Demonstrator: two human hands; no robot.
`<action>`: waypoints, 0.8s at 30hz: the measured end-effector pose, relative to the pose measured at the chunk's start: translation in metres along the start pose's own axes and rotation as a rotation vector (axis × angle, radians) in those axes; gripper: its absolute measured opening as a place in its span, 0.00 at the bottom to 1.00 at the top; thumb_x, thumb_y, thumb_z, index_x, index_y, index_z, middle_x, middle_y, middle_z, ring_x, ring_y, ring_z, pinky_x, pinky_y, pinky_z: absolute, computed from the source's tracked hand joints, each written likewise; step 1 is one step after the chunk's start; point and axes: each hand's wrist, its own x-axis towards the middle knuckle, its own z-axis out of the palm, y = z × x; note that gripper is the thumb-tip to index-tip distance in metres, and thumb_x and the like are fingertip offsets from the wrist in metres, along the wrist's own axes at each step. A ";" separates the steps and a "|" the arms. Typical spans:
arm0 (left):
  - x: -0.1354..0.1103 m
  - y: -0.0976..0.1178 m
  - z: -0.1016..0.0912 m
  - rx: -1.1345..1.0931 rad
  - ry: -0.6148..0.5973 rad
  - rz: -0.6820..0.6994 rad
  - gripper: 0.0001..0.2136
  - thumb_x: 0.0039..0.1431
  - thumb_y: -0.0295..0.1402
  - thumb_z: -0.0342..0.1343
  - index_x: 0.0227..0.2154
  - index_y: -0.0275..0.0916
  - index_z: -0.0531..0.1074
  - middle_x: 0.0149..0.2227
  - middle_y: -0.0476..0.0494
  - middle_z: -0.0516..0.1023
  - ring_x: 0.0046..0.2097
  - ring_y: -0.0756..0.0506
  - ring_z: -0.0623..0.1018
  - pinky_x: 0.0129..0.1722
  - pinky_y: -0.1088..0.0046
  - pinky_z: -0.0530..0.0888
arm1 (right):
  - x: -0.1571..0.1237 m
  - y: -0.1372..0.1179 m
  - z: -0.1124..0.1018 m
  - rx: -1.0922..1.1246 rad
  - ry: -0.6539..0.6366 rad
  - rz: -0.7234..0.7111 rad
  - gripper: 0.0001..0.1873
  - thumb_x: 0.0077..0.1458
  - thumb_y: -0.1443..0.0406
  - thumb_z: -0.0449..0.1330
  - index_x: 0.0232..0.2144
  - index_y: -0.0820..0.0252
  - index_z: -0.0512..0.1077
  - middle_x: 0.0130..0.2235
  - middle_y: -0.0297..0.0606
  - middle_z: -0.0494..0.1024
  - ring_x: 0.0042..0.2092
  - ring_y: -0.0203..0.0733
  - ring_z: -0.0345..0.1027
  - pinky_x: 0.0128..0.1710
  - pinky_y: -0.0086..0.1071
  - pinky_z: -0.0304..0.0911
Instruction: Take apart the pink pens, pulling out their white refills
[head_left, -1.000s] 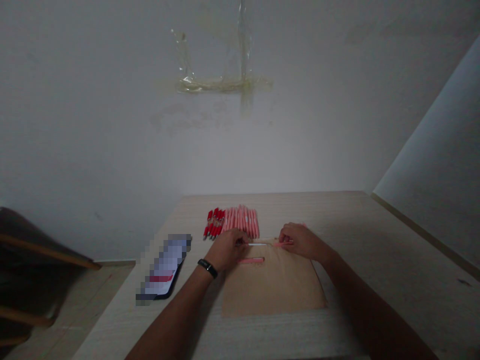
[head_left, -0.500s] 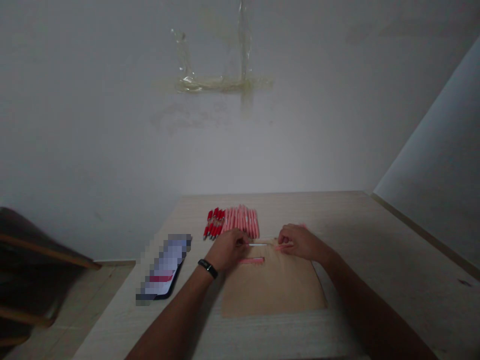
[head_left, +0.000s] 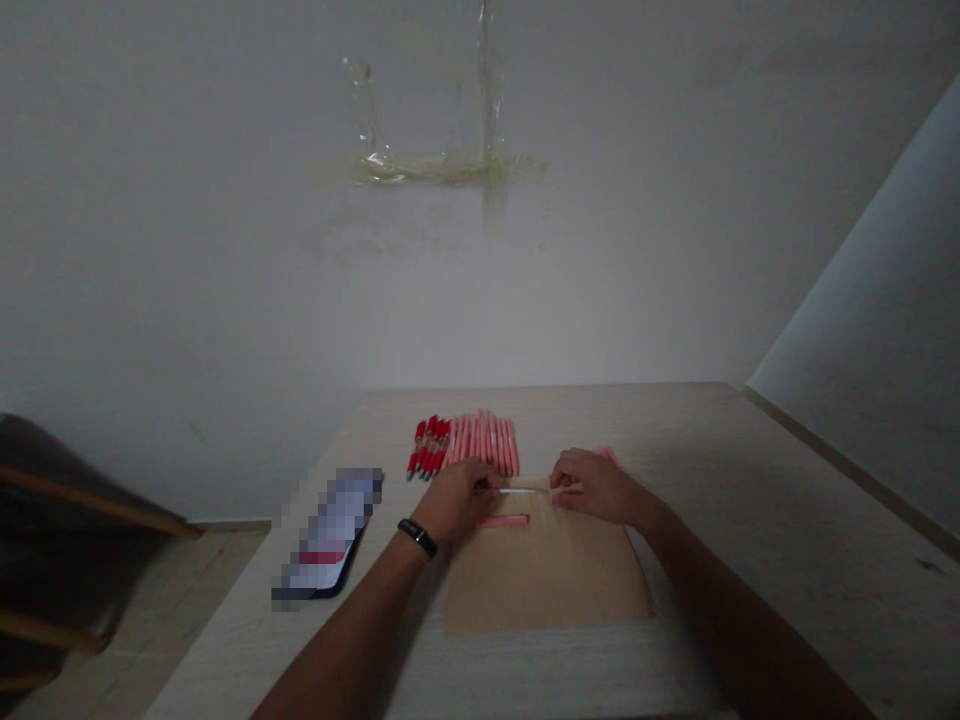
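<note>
A thin whitish rod that looks like a pen refill [head_left: 523, 491] spans the gap between my hands, above the far edge of a brown paper sheet [head_left: 551, 585]. My left hand [head_left: 457, 495], with a black band at the wrist, pinches its left end. My right hand [head_left: 592, 483] has its fingers closed at the other end; any further part inside them is hidden. On the paper just below lies a pink pen barrel [head_left: 505, 521], partly covered by my left hand. Some pink pieces [head_left: 607, 454] show behind my right hand.
Behind my left hand lie a row of pink pen barrels [head_left: 484, 440] and several red pen parts [head_left: 430, 445]. A phone [head_left: 330, 540], its screen blurred out, rests on the left of the wooden table [head_left: 750, 520]. A wall rises beyond; a dark chair [head_left: 67, 540] stands left.
My right hand has shifted slightly left toward my left hand. The pink piece seen at its fingers earlier no longer shows clearly. My left hand has barely moved.
</note>
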 end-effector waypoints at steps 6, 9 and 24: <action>0.000 0.000 0.002 0.002 0.011 0.002 0.05 0.55 0.30 0.57 0.33 0.38 0.77 0.37 0.44 0.79 0.37 0.47 0.75 0.38 0.74 0.68 | 0.005 -0.011 0.010 -0.012 0.013 -0.032 0.06 0.54 0.64 0.65 0.34 0.58 0.73 0.37 0.36 0.75 0.41 0.41 0.67 0.41 0.32 0.58; 0.000 0.000 0.002 0.005 0.012 0.013 0.05 0.55 0.30 0.57 0.33 0.38 0.77 0.36 0.45 0.79 0.37 0.47 0.75 0.37 0.74 0.68 | 0.007 -0.014 0.014 -0.024 0.026 -0.035 0.03 0.55 0.66 0.63 0.33 0.58 0.72 0.36 0.36 0.75 0.40 0.41 0.67 0.41 0.32 0.58; -0.001 0.006 0.002 0.025 -0.018 0.028 0.02 0.55 0.28 0.57 0.30 0.37 0.74 0.34 0.47 0.77 0.34 0.49 0.73 0.33 0.75 0.63 | 0.010 -0.019 0.007 -0.044 0.067 -0.065 0.03 0.60 0.65 0.60 0.33 0.58 0.72 0.36 0.36 0.74 0.40 0.40 0.66 0.42 0.33 0.58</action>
